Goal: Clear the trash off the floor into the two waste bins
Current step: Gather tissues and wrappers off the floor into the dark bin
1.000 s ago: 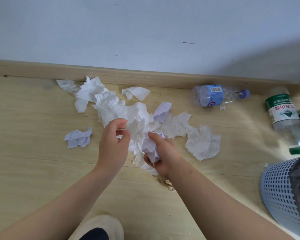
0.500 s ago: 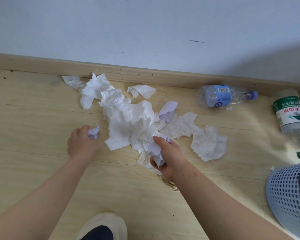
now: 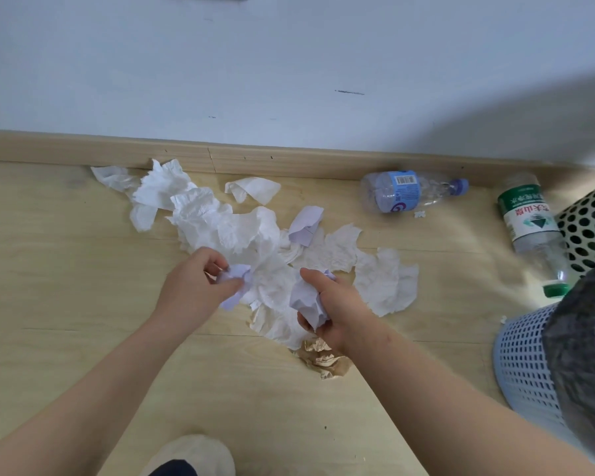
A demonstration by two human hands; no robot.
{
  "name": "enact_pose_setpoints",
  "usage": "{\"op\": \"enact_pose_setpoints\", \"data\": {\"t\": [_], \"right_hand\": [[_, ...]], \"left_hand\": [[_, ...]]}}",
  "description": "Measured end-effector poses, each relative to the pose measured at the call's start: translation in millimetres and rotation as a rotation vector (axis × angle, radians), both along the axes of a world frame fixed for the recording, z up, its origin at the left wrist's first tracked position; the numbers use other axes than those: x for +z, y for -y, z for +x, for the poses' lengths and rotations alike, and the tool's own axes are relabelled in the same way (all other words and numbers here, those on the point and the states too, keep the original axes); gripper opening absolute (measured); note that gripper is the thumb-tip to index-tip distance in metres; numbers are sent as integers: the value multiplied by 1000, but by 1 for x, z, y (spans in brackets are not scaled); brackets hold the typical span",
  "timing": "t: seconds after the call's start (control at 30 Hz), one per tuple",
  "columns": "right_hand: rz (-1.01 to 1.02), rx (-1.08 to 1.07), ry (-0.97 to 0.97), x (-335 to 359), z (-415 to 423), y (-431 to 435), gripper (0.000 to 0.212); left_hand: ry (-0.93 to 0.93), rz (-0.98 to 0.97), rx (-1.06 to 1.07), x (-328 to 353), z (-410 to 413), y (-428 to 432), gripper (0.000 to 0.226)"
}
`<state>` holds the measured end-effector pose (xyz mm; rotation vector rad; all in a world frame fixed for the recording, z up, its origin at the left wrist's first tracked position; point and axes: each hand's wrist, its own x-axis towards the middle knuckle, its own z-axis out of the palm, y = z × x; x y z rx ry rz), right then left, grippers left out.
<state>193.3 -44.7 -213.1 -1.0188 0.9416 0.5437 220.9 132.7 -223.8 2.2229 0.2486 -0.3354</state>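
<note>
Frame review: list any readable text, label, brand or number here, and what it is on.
"农夫山泉", red, upside down to the camera: on the green-label bottle.
White print on its green band: too blurred.
Blue-label bottle: barcode and print too small to read.

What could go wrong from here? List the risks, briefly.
1. The left hand only pinches its lavender scrap; it may drop on the way to the blue bin.
2. The right hand already grips a paper wad, so grabbing more tissue could spill it.
3. The brown wad lies half under the right wrist, easy to miss.
</note>
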Motion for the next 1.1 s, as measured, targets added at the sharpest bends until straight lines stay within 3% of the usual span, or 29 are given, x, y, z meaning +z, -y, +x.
{"op": "enact_pose_setpoints", "data": {"t": [0.2,0.5,0.7,0.83,0.97,1.1], "right_hand": [[-32,-130,134,31,4,43,13],[-136,-332,425,112,-26,151,13],[-402,-450,573,159,-83,235,10],[-614,-490,487,163,-118,276,10],[-910,-248,251,155,-148,305,19],[-1030,-73,171,149,-171,325,34]], "left_hand": [[169,-110,-359,54,11,84,25],[314,-238,-681,130,16,206,29],[312,-299,-904,177,-12,306,24],[245,-249,-982,171,-43,353,19],[335,-133,-1038,155,-72,369,20],[353,67,-1219,145,-88,377,25]]}}
